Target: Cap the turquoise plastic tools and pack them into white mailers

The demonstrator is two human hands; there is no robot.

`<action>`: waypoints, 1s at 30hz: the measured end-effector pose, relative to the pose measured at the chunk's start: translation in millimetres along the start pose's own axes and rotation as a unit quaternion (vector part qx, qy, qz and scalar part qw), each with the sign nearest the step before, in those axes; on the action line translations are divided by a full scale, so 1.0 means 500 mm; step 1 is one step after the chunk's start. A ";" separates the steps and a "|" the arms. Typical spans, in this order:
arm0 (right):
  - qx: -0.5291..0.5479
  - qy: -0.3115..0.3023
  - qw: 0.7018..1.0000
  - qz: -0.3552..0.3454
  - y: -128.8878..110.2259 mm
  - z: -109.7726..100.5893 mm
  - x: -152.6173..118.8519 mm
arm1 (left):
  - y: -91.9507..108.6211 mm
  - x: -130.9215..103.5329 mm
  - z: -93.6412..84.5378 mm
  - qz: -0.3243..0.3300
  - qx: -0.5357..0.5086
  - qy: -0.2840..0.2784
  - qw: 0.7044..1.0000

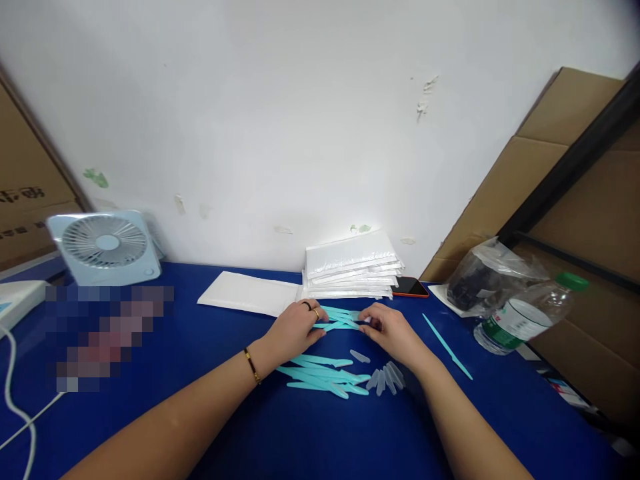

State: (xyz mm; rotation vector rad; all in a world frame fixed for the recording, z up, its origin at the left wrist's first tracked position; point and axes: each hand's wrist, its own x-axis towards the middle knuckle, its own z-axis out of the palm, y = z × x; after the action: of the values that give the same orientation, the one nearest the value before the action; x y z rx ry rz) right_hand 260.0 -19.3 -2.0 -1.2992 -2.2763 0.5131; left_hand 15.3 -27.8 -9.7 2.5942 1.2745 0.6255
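Observation:
My left hand, with rings and a bracelet, is closed around the handle end of a teal eyebrow razor. My right hand pinches at the other end of that razor, where a clear blade cap seems to sit between the fingertips, partly hidden. More teal razors lie just behind, close to both hands. Nearer to me, below my left wrist, is a loose bunch of teal razors. Several clear blade caps are scattered beside that bunch, and a single cap lies apart from them.
White padded mailers are stacked against the wall, with one mailer to their left. A phone lies beside the stack. One razor is off to the right, near a water bottle. A small fan stands left.

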 end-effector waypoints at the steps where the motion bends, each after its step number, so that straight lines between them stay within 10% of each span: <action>1: 0.005 -0.027 1.000 0.006 -0.001 -0.001 -0.005 | -0.001 -0.003 -0.007 0.008 -0.015 -0.044 0.999; 4: 0.026 -0.135 0.990 0.022 -0.006 0.006 -0.017 | 0.001 -0.012 -0.022 0.022 -0.040 -0.161 0.986; 8: 0.034 -0.182 0.982 0.026 -0.009 0.019 -0.020 | 0.014 -0.014 -0.021 0.027 0.021 -0.158 0.987; 14: 0.113 -0.104 0.987 0.038 0.005 0.004 -0.012 | 0.013 -0.015 -0.004 0.027 0.081 -0.116 0.990; 30: 0.186 0.043 0.981 -0.043 0.008 -0.019 -0.006 | -0.030 -0.004 -0.012 -0.093 -0.270 -0.109 0.952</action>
State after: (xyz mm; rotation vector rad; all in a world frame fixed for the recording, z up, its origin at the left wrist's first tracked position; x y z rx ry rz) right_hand 269.3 -19.2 3.1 -1.0135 -2.0315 0.7906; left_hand 0.8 -20.5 -9.9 2.0084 1.0739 0.5396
